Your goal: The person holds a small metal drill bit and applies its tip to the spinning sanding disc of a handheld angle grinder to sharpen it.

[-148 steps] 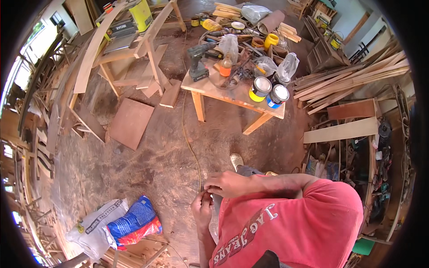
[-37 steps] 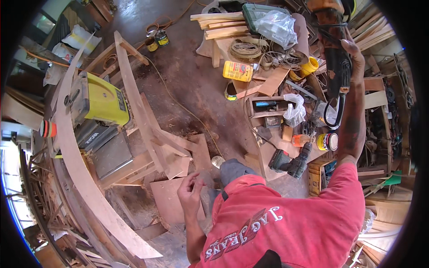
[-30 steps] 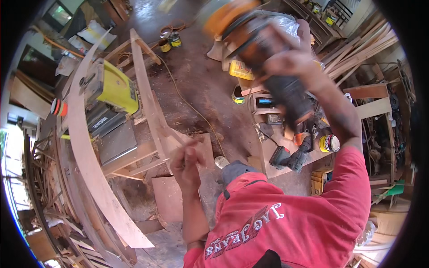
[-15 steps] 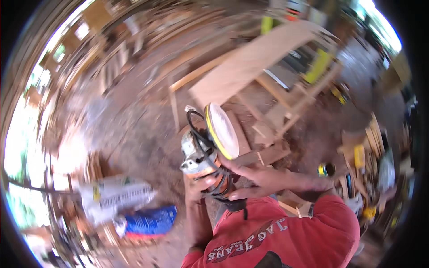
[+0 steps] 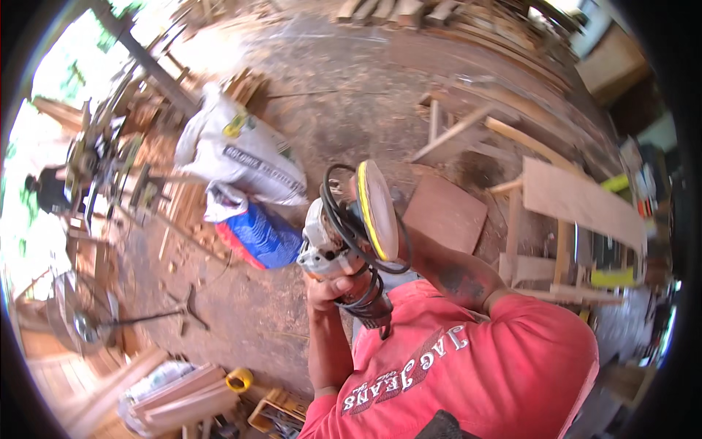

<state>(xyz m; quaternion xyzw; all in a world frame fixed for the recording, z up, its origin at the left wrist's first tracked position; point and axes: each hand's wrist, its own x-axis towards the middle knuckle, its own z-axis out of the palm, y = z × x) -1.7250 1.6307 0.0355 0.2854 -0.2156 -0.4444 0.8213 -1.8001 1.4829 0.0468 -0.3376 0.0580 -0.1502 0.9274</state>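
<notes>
So, sander (image 5: 333, 260) in left hand (image 5: 326, 291).

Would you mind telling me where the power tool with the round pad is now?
In the head view, the power tool is near the centre, gripped by the left hand, with the blue-and-red bag on the floor to its left.

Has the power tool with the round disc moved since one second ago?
Yes: judged against the flat brown board on the floor, the power tool went from its upper right to its left in view.
</notes>
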